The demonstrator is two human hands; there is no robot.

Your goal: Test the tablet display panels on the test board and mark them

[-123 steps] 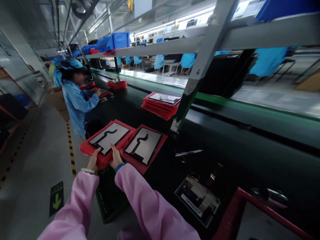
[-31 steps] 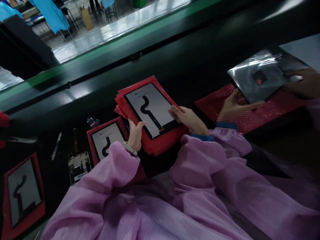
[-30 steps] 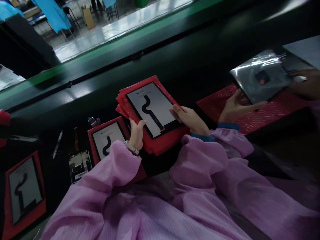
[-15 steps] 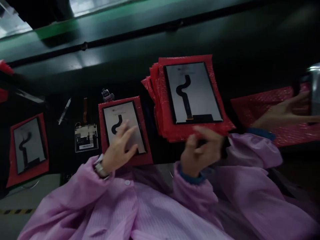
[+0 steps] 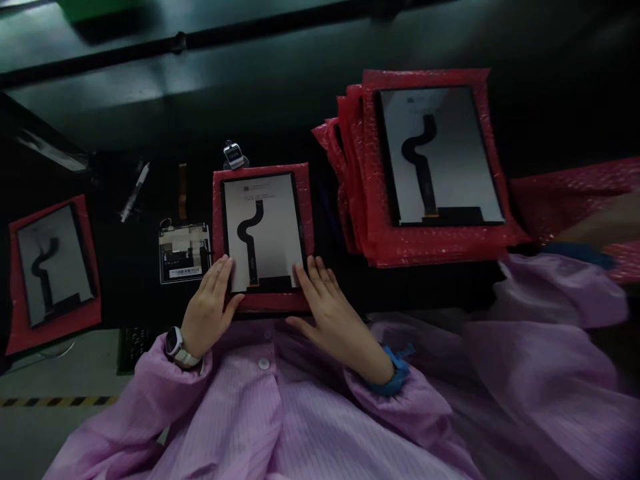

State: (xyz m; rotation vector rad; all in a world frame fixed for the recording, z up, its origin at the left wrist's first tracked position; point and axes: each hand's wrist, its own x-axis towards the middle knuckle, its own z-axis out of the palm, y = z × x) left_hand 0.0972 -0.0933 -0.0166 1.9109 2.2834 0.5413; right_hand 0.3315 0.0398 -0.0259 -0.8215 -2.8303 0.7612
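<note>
In front of me lies a display panel (image 5: 280,227) with a dark S-shaped flex cable (image 5: 247,233) on its pale back. Under it is a red bubble-wrap sheet (image 5: 275,304). My left hand (image 5: 207,307) rests at the panel's lower left corner, fingers stretched out flat. At the lower right corner lies my right hand (image 5: 333,313), also flat, its fingertips touching the panel's edge and the red wrap. Neither hand grips anything. A small circuit board assembly (image 5: 185,252) with a white label sits just left of my left hand.
To the right stands a stack of red bubble-wrap sheets (image 5: 355,173) topped by another panel (image 5: 460,160). A third panel (image 5: 55,267) lies far left. A white pen (image 5: 136,192), an orange flex strip (image 5: 183,192) and a small metal device (image 5: 233,155) are behind. A co-worker's sleeve (image 5: 565,287) reaches in at right.
My right hand has moved left from in front of the stack to the panel's right edge. My left hand has shifted off the panel's middle to its left edge. The view has shifted too.
</note>
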